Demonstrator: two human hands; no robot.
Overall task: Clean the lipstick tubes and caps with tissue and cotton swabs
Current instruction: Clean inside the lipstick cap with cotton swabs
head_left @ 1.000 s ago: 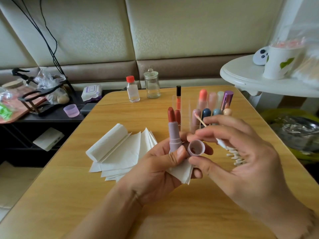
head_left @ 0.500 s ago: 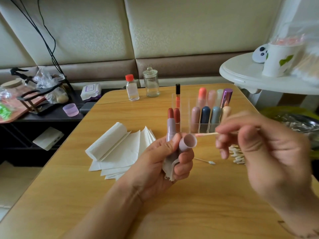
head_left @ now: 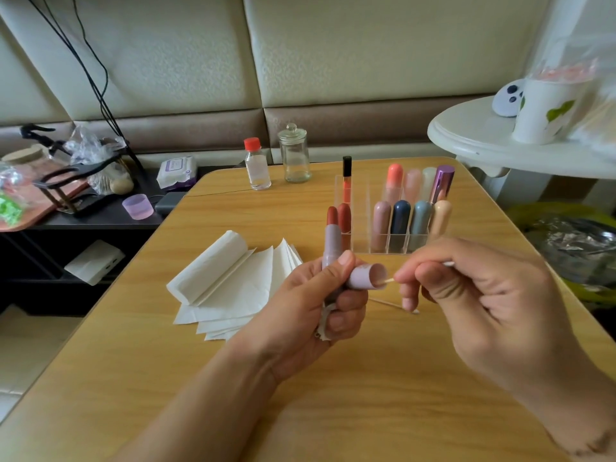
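Holding: the left hand [head_left: 310, 305] is clamped around an open lipstick tube [head_left: 331, 240], its lilac cap [head_left: 368, 277] and a scrap of tissue [head_left: 325, 320], all above the wooden table [head_left: 233, 378].
Tube: upright in the fist, red bullet exposed at the top, just in front of the clear organizer [head_left: 366, 225].
Cap: lying sideways between thumb and fingers, open mouth facing the right hand.
Right hand: the right hand [head_left: 483, 301] pinches a cotton swab [head_left: 388, 281], whose near end reaches into the cap's mouth.
Spare swab: a second swab [head_left: 395, 305] lies on the table between the two hands.
Tissues: a fanned stack of white tissues [head_left: 233, 281] lies on the table left of the left hand.
Organizer: it holds capped lipsticks in several colours, behind both hands.
Bottles: a red-capped bottle [head_left: 256, 166] and a glass jar [head_left: 295, 155] stand beyond the organizer, to its left.
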